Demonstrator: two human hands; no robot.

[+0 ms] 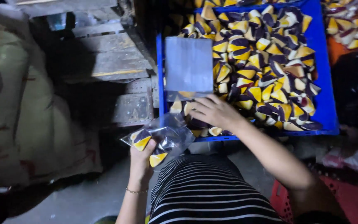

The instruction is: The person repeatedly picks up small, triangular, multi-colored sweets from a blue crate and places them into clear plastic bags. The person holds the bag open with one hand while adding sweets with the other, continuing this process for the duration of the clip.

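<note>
Head view: left hand (142, 159) grips a clear bag (162, 139) of wedges below the blue crate's (326, 103) near-left corner; right hand (212, 111), fingers curled, touches wedges (266, 58) at the crate's near edge.

bag (175, 135): clear glossy plastic film | crate (322, 62): smooth blue plastic | sack (17, 124): coarse woven cloth, matt
</note>
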